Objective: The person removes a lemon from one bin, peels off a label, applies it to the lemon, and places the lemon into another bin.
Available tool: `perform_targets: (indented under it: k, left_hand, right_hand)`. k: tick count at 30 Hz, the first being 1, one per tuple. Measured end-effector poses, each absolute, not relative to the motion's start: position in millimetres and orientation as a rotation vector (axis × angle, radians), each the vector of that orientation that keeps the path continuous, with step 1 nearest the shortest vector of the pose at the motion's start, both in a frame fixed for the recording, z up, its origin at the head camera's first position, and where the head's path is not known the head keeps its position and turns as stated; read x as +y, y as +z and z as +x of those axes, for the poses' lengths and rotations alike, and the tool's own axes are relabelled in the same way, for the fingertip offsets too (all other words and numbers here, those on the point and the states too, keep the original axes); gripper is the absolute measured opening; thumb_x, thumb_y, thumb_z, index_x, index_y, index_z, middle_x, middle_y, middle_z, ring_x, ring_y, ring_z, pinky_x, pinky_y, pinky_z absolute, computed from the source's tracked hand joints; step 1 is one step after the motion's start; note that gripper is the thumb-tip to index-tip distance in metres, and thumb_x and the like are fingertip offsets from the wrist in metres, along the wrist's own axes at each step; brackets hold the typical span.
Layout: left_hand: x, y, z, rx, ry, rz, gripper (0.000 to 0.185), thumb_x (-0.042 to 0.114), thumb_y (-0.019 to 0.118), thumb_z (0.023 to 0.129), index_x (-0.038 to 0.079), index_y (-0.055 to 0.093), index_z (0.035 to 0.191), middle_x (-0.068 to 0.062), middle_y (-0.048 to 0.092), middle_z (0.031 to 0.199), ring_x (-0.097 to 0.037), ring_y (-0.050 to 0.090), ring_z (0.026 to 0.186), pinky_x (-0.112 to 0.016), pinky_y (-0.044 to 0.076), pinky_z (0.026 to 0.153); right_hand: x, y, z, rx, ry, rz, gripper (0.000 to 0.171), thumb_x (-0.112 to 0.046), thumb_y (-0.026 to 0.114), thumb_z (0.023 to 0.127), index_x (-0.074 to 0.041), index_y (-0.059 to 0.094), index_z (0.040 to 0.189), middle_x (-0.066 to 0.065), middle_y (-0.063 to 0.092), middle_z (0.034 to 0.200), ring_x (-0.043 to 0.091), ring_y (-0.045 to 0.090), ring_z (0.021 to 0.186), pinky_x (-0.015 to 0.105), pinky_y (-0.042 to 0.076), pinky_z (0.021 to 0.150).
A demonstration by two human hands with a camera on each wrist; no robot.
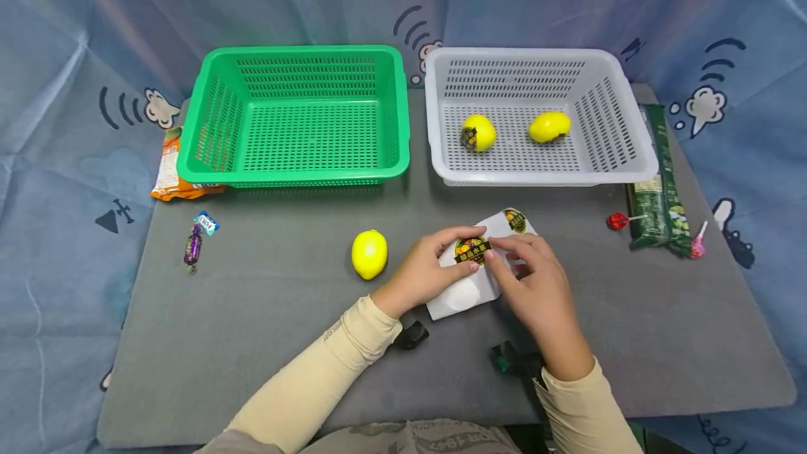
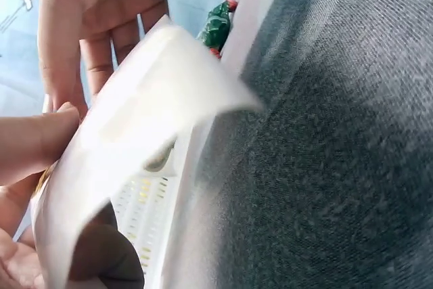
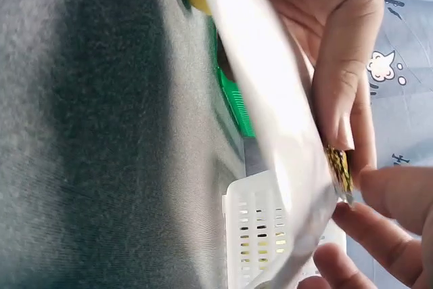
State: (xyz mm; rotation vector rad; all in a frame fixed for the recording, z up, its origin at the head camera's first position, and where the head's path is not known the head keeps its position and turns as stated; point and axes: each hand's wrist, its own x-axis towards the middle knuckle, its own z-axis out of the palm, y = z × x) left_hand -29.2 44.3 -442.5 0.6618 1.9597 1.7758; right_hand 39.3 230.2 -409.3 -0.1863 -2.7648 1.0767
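My left hand (image 1: 429,268) grips a white sticker sheet (image 1: 465,298) above the table, thumb in front and other fingers at its far edge. On the sheet is a round black-and-gold sticker (image 1: 471,251); a second one shows at the top corner. With thumb and fingertip, my right hand (image 1: 542,286) pinches the first sticker's right edge. In the right wrist view that sticker's edge (image 3: 340,170) stands up from the bent sheet. Left of the hands a yellow lemon (image 1: 369,255) lies on the table, with no sticker visible on it.
A green basket (image 1: 293,179) stands at the back left. The white basket (image 1: 542,177) beside it holds two lemons with dark stickers. An orange packet (image 1: 169,167) and wrapped candies (image 1: 193,244) lie left; a green packet (image 1: 658,209) and lollipops (image 1: 618,221) lie right.
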Motion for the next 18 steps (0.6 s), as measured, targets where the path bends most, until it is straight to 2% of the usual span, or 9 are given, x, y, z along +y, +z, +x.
perform_targets:
  k: [3,6,10,14,16,18]
  left_hand:
    - [45,-444,-29,1.978,1.751,0.693,0.052,0.012,0.078,0.098,0.015,0.064,0.148,0.003,0.063,0.147,-0.007,0.059,0.126,-0.025,0.05,0.101]
    - [45,-445,-29,2.015,1.726,0.72,0.055,0.013,0.079,0.098,0.017,0.062,0.15,0.003,0.062,0.149,-0.008,0.059,0.127,-0.026,0.049,0.102]
    - [43,-446,-31,2.157,1.619,0.792,0.067,0.014,0.082,0.095,0.019,0.055,0.156,-0.002,0.056,0.155,-0.017,0.054,0.134,-0.033,0.045,0.107]
    - [38,-441,-30,2.455,1.373,0.922,0.08,0.024,0.086,0.092,0.024,0.046,0.162,-0.009,0.037,0.168,-0.03,0.036,0.145,-0.052,0.034,0.113]
    - [33,-435,-28,2.597,1.276,0.939,0.078,0.027,0.087,0.092,0.026,0.049,0.16,-0.011,0.031,0.17,-0.032,0.03,0.147,-0.057,0.031,0.11]
    - [23,-427,-25,2.711,1.23,0.902,0.073,0.028,0.088,0.091,0.025,0.055,0.156,-0.012,0.033,0.169,-0.033,0.03,0.147,-0.06,0.03,0.108]
  right_hand:
    - [229,-407,37,-2.723,1.069,-0.191,0.017,-0.01,0.081,0.094,-0.001,0.08,0.108,0.013,0.071,0.115,0.028,0.068,0.101,0.048,0.056,0.083]
    - [231,-402,36,-2.684,1.115,-0.262,0.009,-0.008,0.078,0.095,-0.001,0.079,0.1,0.01,0.073,0.11,0.016,0.067,0.097,0.034,0.056,0.083]
    - [239,-391,38,-2.593,1.196,-0.425,0.01,-0.009,0.074,0.098,0.0,0.078,0.099,0.005,0.074,0.111,-0.002,0.062,0.092,0.016,0.05,0.081]
    - [251,-383,40,-2.525,1.23,-0.533,0.016,-0.013,0.073,0.1,0.002,0.078,0.103,-0.013,0.07,0.108,-0.007,0.061,0.091,0.013,0.048,0.079]
    - [254,-382,40,-2.519,1.244,-0.554,0.018,-0.015,0.073,0.1,0.002,0.078,0.105,-0.021,0.067,0.106,-0.007,0.062,0.091,0.012,0.047,0.078]
    - [255,-382,41,-2.524,1.259,-0.555,0.019,-0.014,0.074,0.1,0.003,0.078,0.106,-0.024,0.065,0.105,-0.008,0.062,0.091,0.011,0.048,0.078]
